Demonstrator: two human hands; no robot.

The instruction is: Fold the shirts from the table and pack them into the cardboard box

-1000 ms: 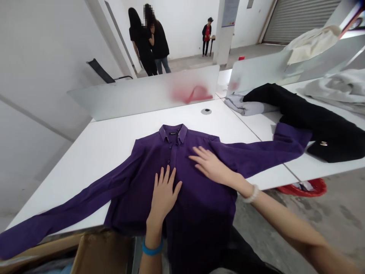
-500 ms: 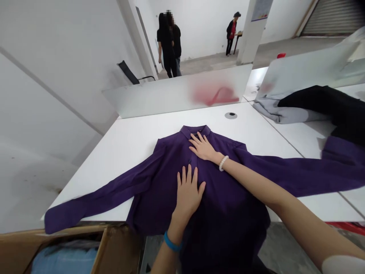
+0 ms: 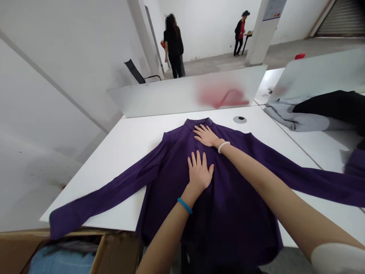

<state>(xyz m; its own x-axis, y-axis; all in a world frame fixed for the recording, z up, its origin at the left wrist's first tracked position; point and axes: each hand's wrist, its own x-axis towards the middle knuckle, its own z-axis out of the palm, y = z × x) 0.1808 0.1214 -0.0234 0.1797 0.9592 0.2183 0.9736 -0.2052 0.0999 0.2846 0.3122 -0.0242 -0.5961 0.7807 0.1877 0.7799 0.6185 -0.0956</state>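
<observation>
My left hand [image 3: 199,172] lies flat, fingers spread, on the chest of the purple shirt [image 3: 222,198] spread face-up on the white surface [image 3: 128,148]. My right hand [image 3: 207,136] rests open just below the collar [image 3: 199,122], gripping nothing. The collar's label is too small to read.

The purple shirt [image 3: 228,198] is lying flat on the white table [image 3: 134,140]; bare table is showing left of the shirt and behind its collar; a frosted divider [image 3: 171,97] is blocking the far edge behind the shirt; grey and black clothes [image 3: 313,114] are crowding the right; a cardboard box [image 3: 114,251] is sitting below the shirt's left sleeve.
</observation>
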